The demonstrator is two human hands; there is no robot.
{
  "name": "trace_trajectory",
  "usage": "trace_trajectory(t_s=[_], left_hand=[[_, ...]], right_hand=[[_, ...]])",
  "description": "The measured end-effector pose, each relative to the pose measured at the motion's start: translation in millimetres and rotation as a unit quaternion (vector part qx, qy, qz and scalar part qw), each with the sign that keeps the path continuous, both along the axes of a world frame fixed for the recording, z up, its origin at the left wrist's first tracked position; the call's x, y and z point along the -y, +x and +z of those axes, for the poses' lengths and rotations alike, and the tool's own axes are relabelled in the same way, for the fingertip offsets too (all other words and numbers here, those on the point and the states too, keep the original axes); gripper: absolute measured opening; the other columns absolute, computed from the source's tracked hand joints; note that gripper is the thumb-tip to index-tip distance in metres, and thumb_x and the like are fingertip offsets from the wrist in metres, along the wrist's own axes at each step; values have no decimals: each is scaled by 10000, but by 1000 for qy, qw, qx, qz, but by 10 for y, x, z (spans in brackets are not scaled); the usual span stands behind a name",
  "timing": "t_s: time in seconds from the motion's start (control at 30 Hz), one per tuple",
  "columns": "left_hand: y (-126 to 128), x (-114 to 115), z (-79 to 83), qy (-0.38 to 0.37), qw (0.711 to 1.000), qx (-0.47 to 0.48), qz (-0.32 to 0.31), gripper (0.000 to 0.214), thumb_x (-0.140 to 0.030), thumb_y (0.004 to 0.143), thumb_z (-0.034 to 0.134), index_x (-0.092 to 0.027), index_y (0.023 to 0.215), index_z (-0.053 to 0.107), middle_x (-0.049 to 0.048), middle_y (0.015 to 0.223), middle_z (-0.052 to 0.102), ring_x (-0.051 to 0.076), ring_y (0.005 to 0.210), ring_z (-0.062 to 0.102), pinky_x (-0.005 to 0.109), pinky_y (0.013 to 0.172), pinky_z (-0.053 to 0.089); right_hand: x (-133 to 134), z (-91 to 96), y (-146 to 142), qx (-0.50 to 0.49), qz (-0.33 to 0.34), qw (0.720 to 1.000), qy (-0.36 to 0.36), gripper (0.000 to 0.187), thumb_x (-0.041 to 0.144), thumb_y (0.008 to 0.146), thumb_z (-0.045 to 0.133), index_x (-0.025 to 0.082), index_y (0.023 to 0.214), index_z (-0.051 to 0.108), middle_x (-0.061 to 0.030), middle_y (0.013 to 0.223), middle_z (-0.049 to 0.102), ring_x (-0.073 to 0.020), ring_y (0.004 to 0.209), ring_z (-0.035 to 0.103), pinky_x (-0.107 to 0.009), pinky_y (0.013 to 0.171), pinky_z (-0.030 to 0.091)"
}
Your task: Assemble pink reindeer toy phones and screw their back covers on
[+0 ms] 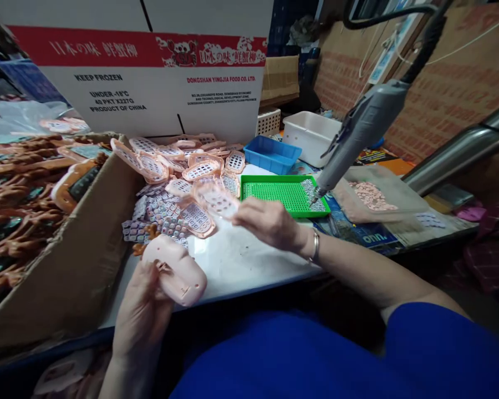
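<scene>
The left hand (143,296) grasps the antlered pink plastic shell (178,271) by its side, at the front edge of the white tabletop (237,266), while the right hand (272,223) pinches a blurred, seemingly perforated faceplate (217,199); both parts should handle light and stiff, best gripped by their rims.

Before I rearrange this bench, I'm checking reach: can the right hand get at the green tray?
Probably yes: the right hand is near the green tray, whose left part looks unobstructed, though the gray screwdriver hangs over its right end and the hand holds a pale pink panel.
</scene>
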State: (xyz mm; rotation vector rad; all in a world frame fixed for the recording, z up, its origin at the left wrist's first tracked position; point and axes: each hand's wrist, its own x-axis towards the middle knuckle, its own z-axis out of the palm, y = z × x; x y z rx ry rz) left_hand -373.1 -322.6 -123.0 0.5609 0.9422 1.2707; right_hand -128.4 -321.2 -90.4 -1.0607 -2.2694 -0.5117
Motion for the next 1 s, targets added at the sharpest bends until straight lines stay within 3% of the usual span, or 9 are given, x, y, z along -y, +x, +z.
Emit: trace_trajectory(t_s=[0.07, 0.2, 0.33, 0.43, 0.5, 0.57, 0.63, 0.83, 1.0], left_hand=[[56, -51, -56, 11, 999, 29, -20, 544, -375, 385, 979, -140, 806, 726, 29, 767, 740, 130, 633, 664, 148, 548, 557], [238, -120, -80, 42, 994, 62, -79, 406, -357, 538, 940, -181, 837, 730, 21, 802, 749, 135, 691, 677, 162, 586, 559], [340, -166, -78, 65, 991, 65, -94, 404, -379, 587, 917, -232, 915, 732, 14, 942, 764, 171, 841, 700, 199, 623, 557], [349, -205, -114, 90, 993, 59, -54, 397, -391, 622, 898, -255, 947, 716, 5, 1016, 758, 187, 935, 699, 238, 744, 570], [349, -226, -150, 115, 992, 57, -19, 388, -400, 645, 886, -259, 960, 708, -6, 1016, 754, 176, 965, 692, 245, 825, 559], [363, -233, -189, 144, 988, 52, 20, 379, -415, 661, 876, -269, 967, 706, -16, 1015, 749, 170, 996, 683, 249, 873, 545], [397, -216, -222, 175, 982, 41, 49, 365, -434, 682, 860, -296, 985, 710, -28, 1053, 744, 168, 1051, 669, 253, 921, 527], [547, -78, -222, 291, 956, 40, -13, 296, -436, 792, 771, -498, 1071, 691, -106, 1168, 715, 168, 1078, 685, 353, 1021, 498], [609, -54, -241, 271, 960, 46, -47, 284, -443, 769, 789, -439, 1042, 712, -59, 1114, 738, 180, 1000, 711, 356, 962, 533]], right_hand=[[-383, 144, 3, 21, -95, 995, -4, 370, 303, 1051, 358, 140, 885, 645, -61, 854, 637, -113, 686, 528, -253, 594, 377], [-1226, 373, 49, 16, -265, 953, -147, 280, 231, 1029, 410, 116, 1121, 648, -142, 1138, 632, -164, 897, 590, -285, 743, 430], [-1613, 436, 62, 6, -341, 914, -218, 369, 61, 990, 348, 93, 1278, 577, -182, 1161, 632, -222, 964, 610, -339, 804, 436], [-1407, 403, -42, -36, -299, 928, -218, 294, 111, 994, 398, 68, 1173, 627, -171, 1117, 644, -224, 973, 609, -333, 821, 426], [-1071, 348, -144, -93, -176, 948, -247, 259, 205, 1011, 438, 100, 1038, 672, -97, 962, 670, -172, 890, 609, -285, 795, 418], [-666, 247, -233, -146, -24, 926, -348, 314, 284, 1030, 415, 120, 973, 676, -28, 793, 655, -117, 752, 596, -235, 696, 410], [-289, 98, -293, -141, 61, 905, -397, 306, 406, 956, 569, 121, 912, 671, 13, 694, 608, -96, 644, 548, -217, 608, 380], [273, -302, -304, -233, 58, 944, -224, 239, 323, 977, 528, 119, 1043, 635, -30, 817, 690, -116, 701, 586, -232, 634, 445], [371, -317, -210, -182, 34, 970, -160, 434, 415, 1027, 398, 70, 1195, 601, -105, 901, 724, -155, 789, 647, -272, 707, 514]])
